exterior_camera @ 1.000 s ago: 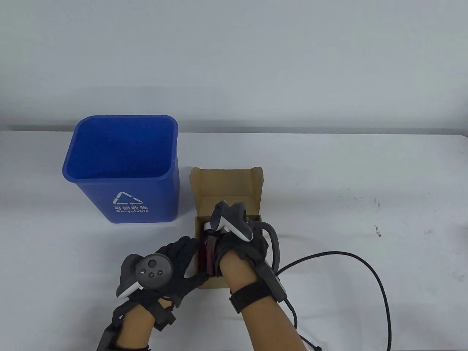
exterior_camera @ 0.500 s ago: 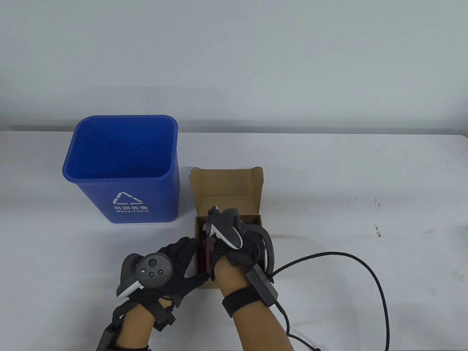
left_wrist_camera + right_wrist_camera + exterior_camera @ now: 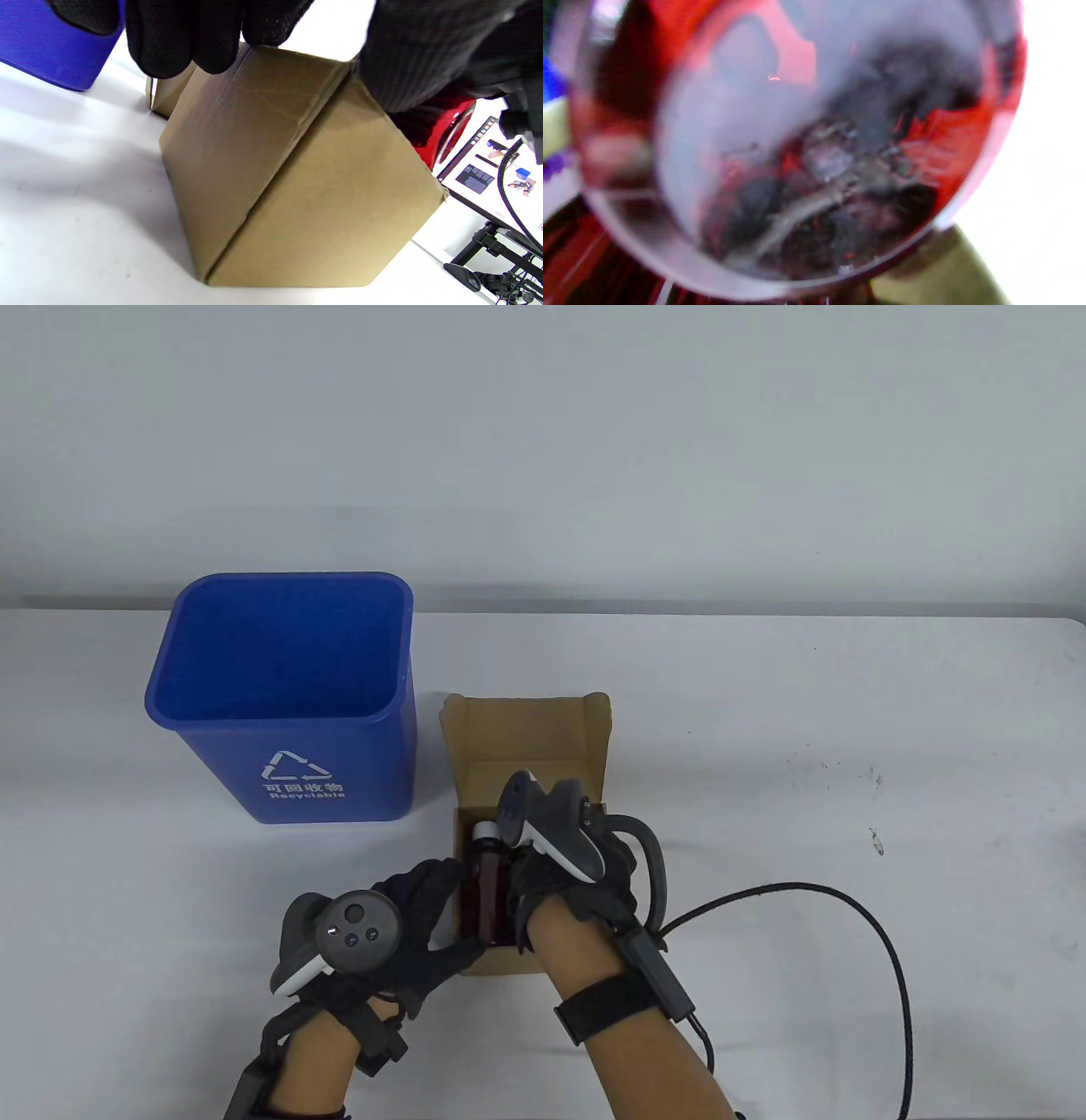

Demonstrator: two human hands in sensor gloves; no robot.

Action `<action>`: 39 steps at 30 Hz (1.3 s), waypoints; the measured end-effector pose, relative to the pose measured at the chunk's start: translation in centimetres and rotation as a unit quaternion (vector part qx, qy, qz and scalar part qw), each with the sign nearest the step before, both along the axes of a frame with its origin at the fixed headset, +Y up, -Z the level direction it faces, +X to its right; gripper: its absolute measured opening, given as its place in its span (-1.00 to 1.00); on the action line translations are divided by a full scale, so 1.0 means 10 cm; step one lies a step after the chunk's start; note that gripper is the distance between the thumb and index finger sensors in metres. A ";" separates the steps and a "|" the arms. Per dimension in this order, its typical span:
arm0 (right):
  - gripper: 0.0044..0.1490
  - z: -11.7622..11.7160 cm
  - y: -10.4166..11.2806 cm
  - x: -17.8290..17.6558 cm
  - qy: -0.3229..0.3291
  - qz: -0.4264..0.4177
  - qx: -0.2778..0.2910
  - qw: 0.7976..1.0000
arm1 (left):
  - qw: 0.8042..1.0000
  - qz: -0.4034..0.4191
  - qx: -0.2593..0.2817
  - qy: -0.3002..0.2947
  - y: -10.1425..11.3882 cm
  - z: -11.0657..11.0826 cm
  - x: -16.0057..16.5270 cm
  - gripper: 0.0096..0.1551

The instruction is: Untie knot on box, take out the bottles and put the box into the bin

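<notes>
The open cardboard box (image 3: 530, 729) stands just right of the blue recycling bin (image 3: 221, 763), its lid flap folded back. My left hand (image 3: 428, 912) grips the box's near-left corner, fingers (image 3: 182, 38) curled over the top edge of the box (image 3: 297, 178). Reaching into the box, my right hand (image 3: 564, 882) holds a dark red bottle (image 3: 488, 899) with a white cap; the bottle lies along the hand's left side. In the right wrist view that bottle's round base (image 3: 797, 148) fills the frame, blurred. The left wrist view shows red glass (image 3: 445, 127) under my right glove (image 3: 424, 51).
A black cable (image 3: 857, 903) loops over the table to the right of my right forearm. The bin's wall (image 3: 42, 51) is close on the box's left. Off the table's near-right edge, a screen (image 3: 483, 169) and a stand are in sight.
My right hand dipped left and deeper into the box, then came back right; the red bottle now shows more fully and looks raised. The left hand and box have stayed put.
</notes>
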State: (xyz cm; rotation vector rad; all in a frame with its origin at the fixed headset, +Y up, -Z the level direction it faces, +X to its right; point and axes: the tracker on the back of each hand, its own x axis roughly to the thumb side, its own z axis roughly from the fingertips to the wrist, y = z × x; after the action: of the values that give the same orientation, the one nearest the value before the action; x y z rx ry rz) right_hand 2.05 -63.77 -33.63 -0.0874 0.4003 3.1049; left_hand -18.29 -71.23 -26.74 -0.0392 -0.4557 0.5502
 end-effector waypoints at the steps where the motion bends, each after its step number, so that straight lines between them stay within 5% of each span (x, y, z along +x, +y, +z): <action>1: 0.21 0.00 0.05 0.07 0.001 -0.011 0.010 1.000 | 1.000 0.000 0.000 0.000 0.00 0.00 0.00 0.11; 11: 0.16 -0.04 0.47 0.97 -0.032 -0.092 0.079 0.992 | 1.000 0.000 -0.001 0.003 0.00 0.00 0.00 0.11; 20: 0.19 -0.08 0.49 2.00 -0.102 -0.161 0.118 0.974 | 1.000 -0.002 -0.003 0.008 0.00 0.00 0.00 0.11; 28: 0.14 -0.11 0.32 2.71 -0.141 -0.174 0.168 0.960 | 1.000 -0.004 -0.004 0.009 0.00 0.00 0.01 0.12; 39: 0.14 -0.30 -0.23 3.31 -0.170 -0.197 0.231 0.937 | 1.000 -0.014 -0.007 0.011 0.01 0.00 0.02 0.12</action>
State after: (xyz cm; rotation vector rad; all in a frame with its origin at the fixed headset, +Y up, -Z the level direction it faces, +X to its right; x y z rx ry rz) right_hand 35.12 -66.02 -36.63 -0.4626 -0.2879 2.6248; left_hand -18.09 -71.08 -26.75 -0.0530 -0.4291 0.5266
